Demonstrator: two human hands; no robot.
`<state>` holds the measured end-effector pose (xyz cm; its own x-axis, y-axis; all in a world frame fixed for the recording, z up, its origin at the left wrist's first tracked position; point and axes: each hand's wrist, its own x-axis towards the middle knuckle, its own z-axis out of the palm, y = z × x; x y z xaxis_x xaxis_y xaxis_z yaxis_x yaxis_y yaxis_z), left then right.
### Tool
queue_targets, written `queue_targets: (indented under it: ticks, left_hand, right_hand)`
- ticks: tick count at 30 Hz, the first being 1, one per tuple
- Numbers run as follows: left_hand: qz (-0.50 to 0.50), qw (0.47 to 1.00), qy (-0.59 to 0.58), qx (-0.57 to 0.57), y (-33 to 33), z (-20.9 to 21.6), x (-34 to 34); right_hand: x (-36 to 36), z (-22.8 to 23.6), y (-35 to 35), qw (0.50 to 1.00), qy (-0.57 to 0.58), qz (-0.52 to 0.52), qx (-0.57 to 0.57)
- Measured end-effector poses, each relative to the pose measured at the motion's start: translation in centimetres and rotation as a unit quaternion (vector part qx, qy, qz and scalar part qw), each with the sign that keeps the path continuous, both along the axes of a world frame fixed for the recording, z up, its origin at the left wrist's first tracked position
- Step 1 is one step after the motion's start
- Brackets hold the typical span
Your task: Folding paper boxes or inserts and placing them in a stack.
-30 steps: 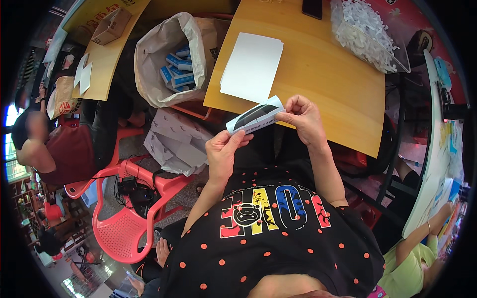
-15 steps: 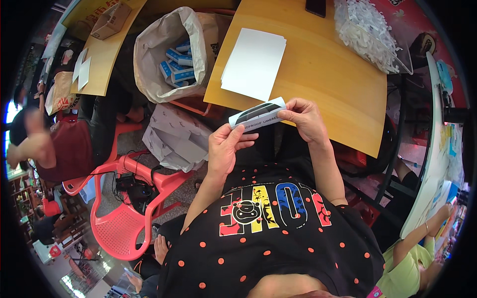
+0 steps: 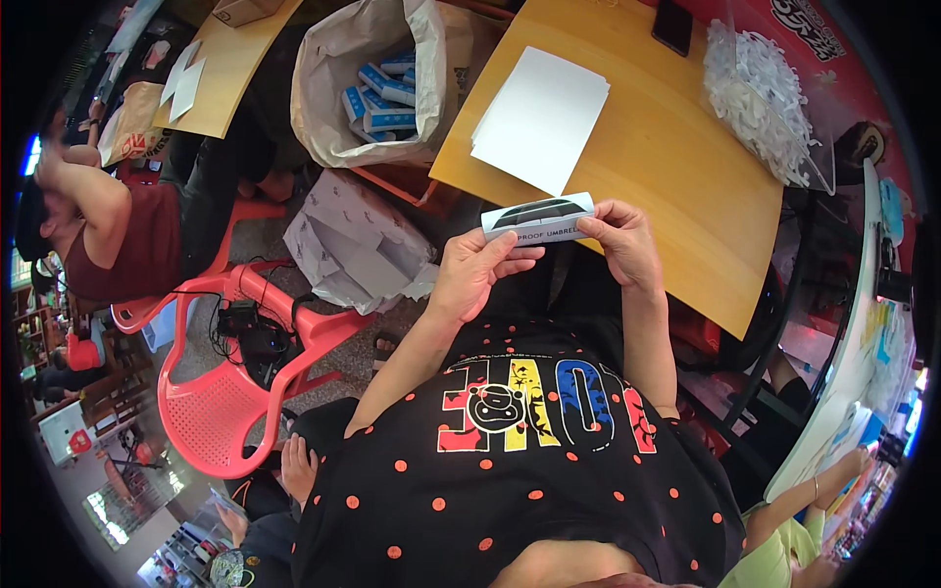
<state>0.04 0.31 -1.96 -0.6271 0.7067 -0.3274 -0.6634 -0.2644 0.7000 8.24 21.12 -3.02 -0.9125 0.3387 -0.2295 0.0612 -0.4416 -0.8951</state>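
Between my two hands, just in front of the table's near edge, is a small light-grey printed card sleeve [image 3: 539, 220] with a black umbrella pictured on it. Its surface bows outward. My left hand [image 3: 474, 272] pinches the left end, thumb on the printed face and fingers behind and below. At the other end, my right hand [image 3: 623, 245] grips the right edge between thumb and fingers. Whether anything is inside the sleeve is hidden. Beyond it, a stack of white sheets [image 3: 542, 118] lies on the yellow wooden table [image 3: 676, 186].
Left of the table stands an open white sack [image 3: 319, 108] holding several blue-and-white boxes [image 3: 390, 90]. A crumpled whitish bag [image 3: 353, 230] and a red plastic chair [image 3: 211, 402] are nearer. A clear bin of white strips [image 3: 763, 108] and a phone [image 3: 672, 25] occupy the table's far right.
The view has shifted, so the table and sack appear farther right and higher. Both hands keep their hold on the sleeve. The seated person at left has moved an arm.
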Motion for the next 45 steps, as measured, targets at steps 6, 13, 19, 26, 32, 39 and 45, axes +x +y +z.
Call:
queue_targets:
  ticks: [6, 13, 19, 26, 32, 39, 45]
  left_hand:
    - [0.009, 1.000, -0.005, -0.007, 0.0, 0.1, 0.0]
    - [0.014, 1.000, -0.005, -0.005, 0.1, -0.3, 0.2]
    - [0.010, 1.000, -0.014, 0.002, 0.3, -0.6, 0.2]
    - [0.006, 0.998, -0.065, 0.005, 0.8, -0.6, -0.1]
    - [0.007, 0.999, 0.037, -0.020, 1.3, -1.2, 0.2]
    - [0.049, 0.992, 0.102, -0.056, 1.1, -1.4, 0.0]
    - [0.052, 0.961, 0.245, -0.119, 1.0, -0.2, 0.0]
  right_hand:
    - [-0.2, -0.3, -0.1, 1.000, 0.004, 0.000, -0.005]
    - [-0.2, -0.5, -0.3, 1.000, -0.016, 0.001, -0.007]
    - [0.0, -0.9, -0.2, 0.999, -0.033, 0.003, -0.015]
    - [0.3, -0.9, 0.2, 0.999, -0.026, 0.019, -0.025]
    - [0.3, -1.0, 0.0, 0.999, -0.040, 0.006, -0.023]
    - [-0.2, 2.3, -1.3, 0.914, -0.088, -0.045, 0.392]
    - [0.0, 3.2, -0.9, 0.774, 0.089, -0.034, 0.626]
